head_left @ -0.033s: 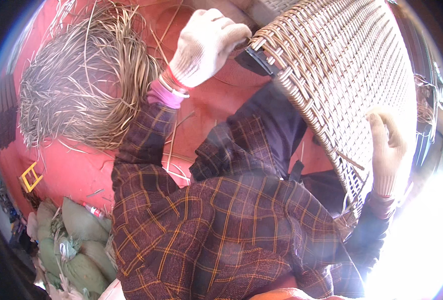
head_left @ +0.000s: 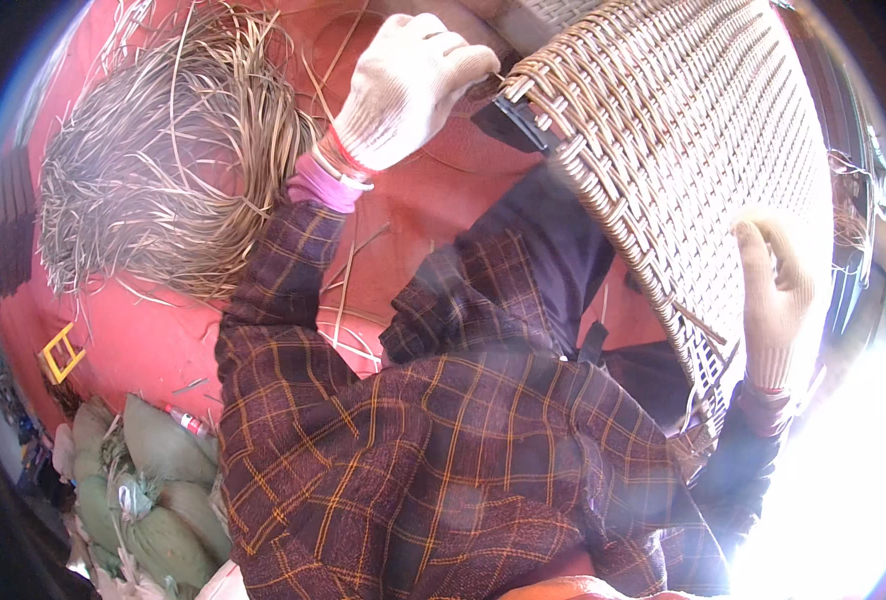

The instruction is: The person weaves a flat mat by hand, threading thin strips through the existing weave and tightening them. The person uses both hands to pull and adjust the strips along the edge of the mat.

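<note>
A wicker panel (head_left: 663, 150), woven from tan and brown strands, leans across the right side in front of my legs. My left hand (head_left: 413, 85), in a cream knit glove, is closed in a pinch just off the panel's upper left corner. A thin strand (head_left: 502, 76) seems to run from its fingertips to that corner; the fingertips themselves are mostly hidden. Below the corner a dark flat piece (head_left: 511, 122) sits at the panel's edge. My right hand (head_left: 778, 290), gloved too, rests against the panel's right part with thumb and fingers apart, partly washed out by glare.
A big heap of loose brown strands (head_left: 178, 160) lies on the red floor covering (head_left: 403, 235) at left. Stuffed green sacks (head_left: 158, 480), a red-labelled bottle (head_left: 188, 420) and a yellow frame-shaped piece (head_left: 62, 354) are at lower left. Strong glare covers the lower right.
My left hand and forearm have shifted very slightly to the left and up. The panel and my right hand look the same.
</note>
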`<action>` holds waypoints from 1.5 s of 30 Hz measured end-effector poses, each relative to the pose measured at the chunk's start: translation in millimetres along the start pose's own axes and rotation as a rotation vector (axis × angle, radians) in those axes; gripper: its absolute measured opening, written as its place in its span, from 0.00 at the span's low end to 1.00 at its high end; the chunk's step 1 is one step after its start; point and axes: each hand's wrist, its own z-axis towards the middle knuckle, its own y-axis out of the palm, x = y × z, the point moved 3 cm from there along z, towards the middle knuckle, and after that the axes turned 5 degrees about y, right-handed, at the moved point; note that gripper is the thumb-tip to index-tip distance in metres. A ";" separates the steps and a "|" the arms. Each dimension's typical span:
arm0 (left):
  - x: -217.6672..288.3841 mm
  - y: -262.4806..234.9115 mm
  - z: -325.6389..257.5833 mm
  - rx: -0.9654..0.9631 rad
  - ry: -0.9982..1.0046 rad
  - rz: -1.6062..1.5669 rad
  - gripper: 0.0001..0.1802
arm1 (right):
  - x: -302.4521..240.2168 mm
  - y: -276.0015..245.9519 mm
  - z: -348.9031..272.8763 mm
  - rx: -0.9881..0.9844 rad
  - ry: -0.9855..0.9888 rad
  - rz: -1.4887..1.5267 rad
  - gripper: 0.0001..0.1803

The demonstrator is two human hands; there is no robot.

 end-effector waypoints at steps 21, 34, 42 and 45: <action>9.0 -106.9 44.6 0.336 0.337 0.559 0.09 | -81.0 36.5 69.2 0.000 -0.534 0.061 0.13; 107.1 -79.8 68.4 0.149 0.348 -0.050 0.13 | -74.4 90.9 100.3 -0.376 -1.112 0.528 0.18; 54.4 -87.8 20.8 0.287 -0.414 -0.610 0.17 | -56.7 87.0 72.8 -0.600 -0.161 0.590 0.15; 32.3 -49.1 1.3 0.070 -0.683 -0.609 0.18 | -55.4 87.2 65.9 -0.645 -0.109 0.704 0.16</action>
